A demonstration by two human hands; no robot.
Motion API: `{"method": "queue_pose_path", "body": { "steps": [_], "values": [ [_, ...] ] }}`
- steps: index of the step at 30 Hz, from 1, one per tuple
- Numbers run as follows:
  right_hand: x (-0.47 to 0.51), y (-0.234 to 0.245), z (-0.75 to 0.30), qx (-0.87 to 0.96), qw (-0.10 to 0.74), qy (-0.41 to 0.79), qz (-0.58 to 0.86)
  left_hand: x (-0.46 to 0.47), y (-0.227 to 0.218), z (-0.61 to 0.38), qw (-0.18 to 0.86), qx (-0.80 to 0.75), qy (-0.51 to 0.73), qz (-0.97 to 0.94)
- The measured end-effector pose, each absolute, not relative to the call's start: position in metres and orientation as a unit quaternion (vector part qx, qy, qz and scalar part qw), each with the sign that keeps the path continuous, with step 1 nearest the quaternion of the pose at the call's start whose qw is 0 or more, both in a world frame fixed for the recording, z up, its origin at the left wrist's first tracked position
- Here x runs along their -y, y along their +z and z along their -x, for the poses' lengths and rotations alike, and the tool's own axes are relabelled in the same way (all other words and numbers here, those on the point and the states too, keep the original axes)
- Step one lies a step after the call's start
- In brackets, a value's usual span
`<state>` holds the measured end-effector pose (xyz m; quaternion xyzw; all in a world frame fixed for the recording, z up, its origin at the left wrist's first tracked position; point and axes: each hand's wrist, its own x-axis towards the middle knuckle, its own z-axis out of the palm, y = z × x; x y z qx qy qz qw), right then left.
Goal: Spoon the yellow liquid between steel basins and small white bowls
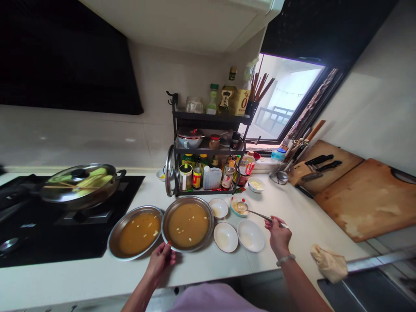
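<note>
Two round metal pans of brown-orange liquid with pale bits sit side by side on the white counter. My left hand [161, 258] grips the near rim of the right pan [187, 223], with the left pan [136, 232] touching it. My right hand [277, 234] is closed on the handle of a metal spoon [251, 211]. The spoon's bowl hangs over a small blue-rimmed bowl [238, 206] holding something yellowish. Three small white bowls lie close by: one behind [219, 207] and two in front [225, 236] [251, 235].
A lidded wok [79, 184] with green vegetables sits on the black stove at left. A black spice rack [208, 147] full of bottles stands at the back. Wooden cutting boards [367, 197], a knife block [300, 171] and a crumpled cloth [329, 262] are on the right.
</note>
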<state>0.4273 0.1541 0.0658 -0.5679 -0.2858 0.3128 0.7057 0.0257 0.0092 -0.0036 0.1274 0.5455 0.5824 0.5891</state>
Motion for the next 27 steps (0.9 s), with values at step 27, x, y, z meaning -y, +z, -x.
{"method": "queue_pose_path", "body": {
  "steps": [27],
  "values": [
    [-0.09, 0.103, -0.307, 0.659, 0.513, 0.353, 0.422, -0.009, -0.002, -0.029, 0.591, -0.527, 0.596, -0.134]
  ]
}}
